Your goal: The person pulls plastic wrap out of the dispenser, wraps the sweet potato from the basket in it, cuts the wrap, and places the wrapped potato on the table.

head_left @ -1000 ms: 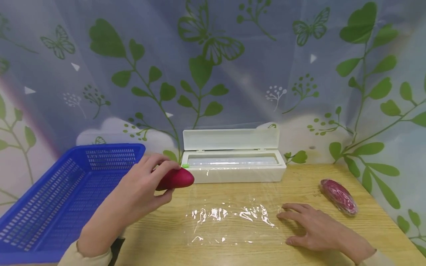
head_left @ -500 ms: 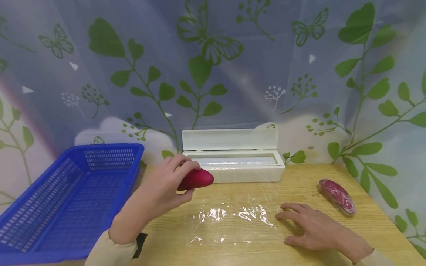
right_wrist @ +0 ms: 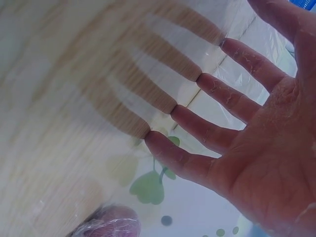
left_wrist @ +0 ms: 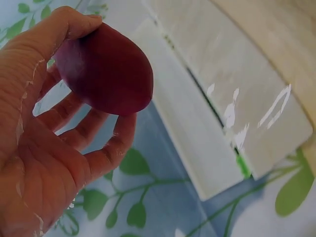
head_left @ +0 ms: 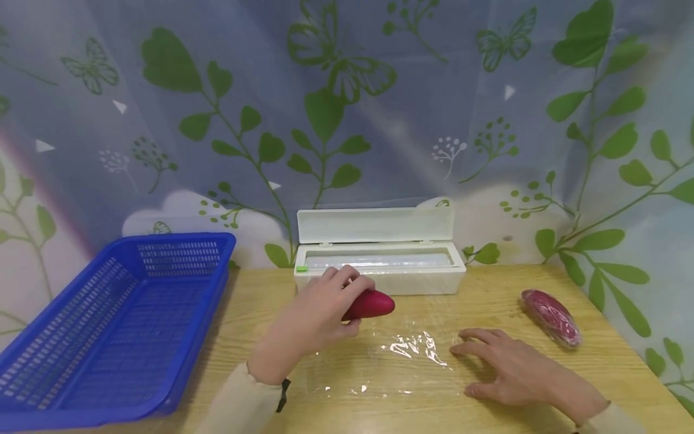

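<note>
One oval (head_left: 371, 305): in the head view, smooth and dark red, held above the film in front of the box.
Left grip (head_left: 317, 313): curled round the oval from above, the palm facing down.
Right grip (head_left: 504, 364): spread and holding nothing, at the film's right edge.
Film (head_left: 414, 346): clear, shiny and wrinkled, laid over the surface (head_left: 238, 307) from the box toward the person.
Box (head_left: 406, 283): white, at the back of the wooden surface, with its lid (head_left: 376, 225) raised, a roll (head_left: 379, 260) inside and a green clip (head_left: 301, 269) at its left end.
Basket (head_left: 200, 325): blue and slotted, on the left.
Wrapped oval (head_left: 550, 317): red under clear wrap, to the right of the film, near the right grip.
Backdrop (head_left: 406, 150): printed with green leaves and butterflies, behind everything.
Left wrist view: the oval sat between thumb (left_wrist: 74, 22) and fingers (left_wrist: 111, 145), mostly clear of the palm; the box and clip showed beyond.
Right wrist view: four fingertips (right_wrist: 154, 142) stood apart, each meeting its reflection; whether film or bare surface lay under each, I could not tell. Part of the wrapped oval showed at the bottom edge.
</note>
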`<state>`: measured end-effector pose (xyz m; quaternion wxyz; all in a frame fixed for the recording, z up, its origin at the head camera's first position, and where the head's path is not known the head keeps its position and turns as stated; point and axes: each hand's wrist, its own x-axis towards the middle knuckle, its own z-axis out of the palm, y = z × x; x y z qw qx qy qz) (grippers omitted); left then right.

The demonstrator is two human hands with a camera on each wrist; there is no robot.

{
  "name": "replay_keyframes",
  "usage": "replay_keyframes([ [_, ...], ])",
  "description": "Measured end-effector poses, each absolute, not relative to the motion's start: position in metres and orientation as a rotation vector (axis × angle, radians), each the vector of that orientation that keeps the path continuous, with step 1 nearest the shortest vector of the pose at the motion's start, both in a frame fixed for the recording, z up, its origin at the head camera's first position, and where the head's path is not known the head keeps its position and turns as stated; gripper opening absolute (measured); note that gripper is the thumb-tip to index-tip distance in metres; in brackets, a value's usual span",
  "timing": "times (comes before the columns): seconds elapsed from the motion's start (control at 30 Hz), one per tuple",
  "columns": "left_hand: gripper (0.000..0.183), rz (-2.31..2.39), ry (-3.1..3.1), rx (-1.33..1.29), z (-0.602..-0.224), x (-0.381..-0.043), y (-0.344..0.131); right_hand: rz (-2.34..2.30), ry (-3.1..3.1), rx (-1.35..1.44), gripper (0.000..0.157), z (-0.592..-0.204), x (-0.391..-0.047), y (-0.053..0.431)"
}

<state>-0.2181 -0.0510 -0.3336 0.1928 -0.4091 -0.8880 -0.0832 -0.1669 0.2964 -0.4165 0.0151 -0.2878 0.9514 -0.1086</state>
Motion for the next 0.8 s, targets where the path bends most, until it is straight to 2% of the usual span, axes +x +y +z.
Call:
replay_keyframes([
  [0.33, 0.05, -0.196, -2.621, -1.225, -0.362, -0.22, -0.026, -0.344, 2.938, -0.894, 0.059, -0.416, -0.168, 0.296],
  [0.8, 0.046, -0.249, -2.788, -1.235, -0.382, -0.22, -0.007, -0.332, 2.932, -0.889, 0.058, -0.415, -0.169, 0.298],
])
